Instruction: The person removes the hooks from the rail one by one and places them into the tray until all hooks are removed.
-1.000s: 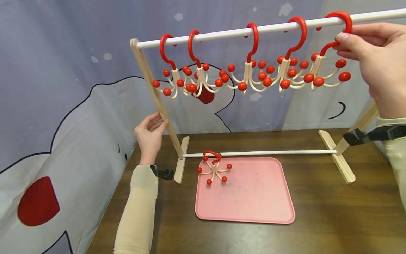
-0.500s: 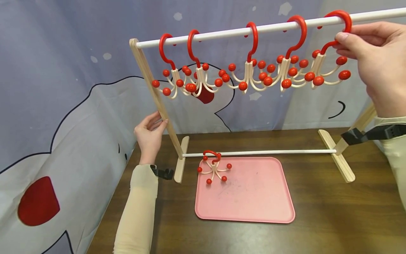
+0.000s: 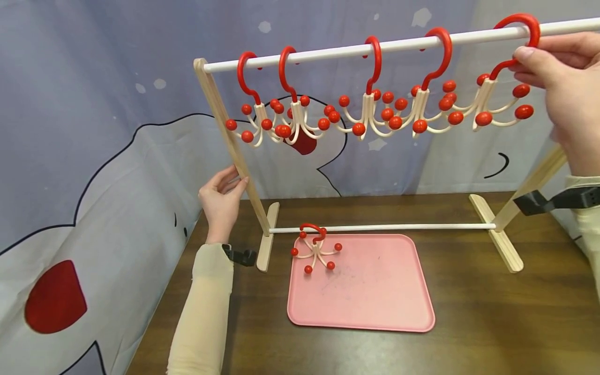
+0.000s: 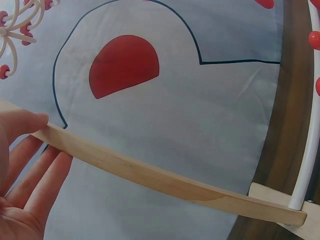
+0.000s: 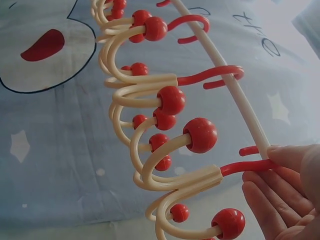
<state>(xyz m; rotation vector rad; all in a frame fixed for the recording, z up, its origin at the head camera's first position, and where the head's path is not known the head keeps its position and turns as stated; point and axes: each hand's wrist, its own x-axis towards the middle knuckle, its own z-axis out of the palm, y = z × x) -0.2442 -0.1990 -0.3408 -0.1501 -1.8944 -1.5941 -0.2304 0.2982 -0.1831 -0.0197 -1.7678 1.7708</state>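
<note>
pinching the red hook (image 3: pixel 534 32) of the rightmost hanger (image 3: pixel 485 99), the right hand (image 3: pixel 572 91) stands right at the white top rail (image 3: pixel 328 53), with that hook looped over it. the hanger lies just left of and below this hand, its long axis slanting down and a little left from the hook, so the rail crosses that axis. the neighbouring hanger (image 3: pixel 420 104) hangs next along, farther left; the two overlap in the head view, and i cannot tell whether they touch. well apart, towards the rack's other side, the left hand (image 3: pixel 219 198) grips the left upright (image 3: pixel 235 151). lower down, a loose hanger (image 3: pixel 316 249) sits at the far left corner of the pink tray (image 3: pixel 375 291) on the table (image 3: pixel 469 312); the left hand is nearer to it. beyond are the lower rail (image 3: pixel 398 227) and a patterned curtain (image 3: pixel 140 208).
</note>
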